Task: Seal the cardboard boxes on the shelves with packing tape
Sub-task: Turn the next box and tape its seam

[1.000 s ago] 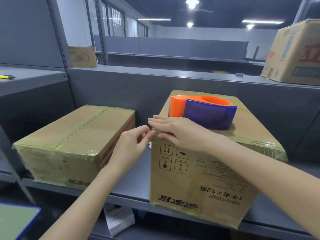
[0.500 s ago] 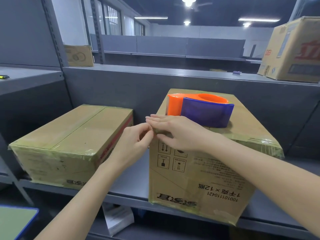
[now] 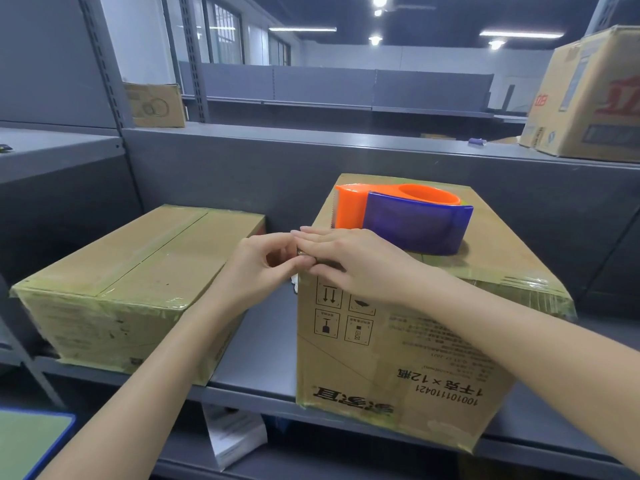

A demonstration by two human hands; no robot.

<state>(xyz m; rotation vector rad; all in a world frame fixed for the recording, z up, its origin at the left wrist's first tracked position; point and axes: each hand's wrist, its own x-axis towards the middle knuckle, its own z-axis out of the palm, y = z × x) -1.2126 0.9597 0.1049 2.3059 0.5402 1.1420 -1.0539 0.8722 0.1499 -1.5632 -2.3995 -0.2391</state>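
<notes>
Right hand (image 3: pixel 353 265) presses flat, fingers straight, on the top corner of a brown cardboard box (image 3: pixel 398 348). The left hand (image 3: pixel 259 271), at nine o'clock, pinches that corner with curled fingers. An orange-and-purple plastic tape dispenser (image 3: pixel 412 220) sits at one o'clock.

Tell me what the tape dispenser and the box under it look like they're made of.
Tape dispenser: probably moulded plastic, glossy orange and blue with soft highlights. Box: brown cardboard, matte printed face; its edges carry shiny, wrinkled packing tape.

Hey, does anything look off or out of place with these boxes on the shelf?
Yes. The right box stands upside down: its printed text and handling arrows are inverted.
</notes>
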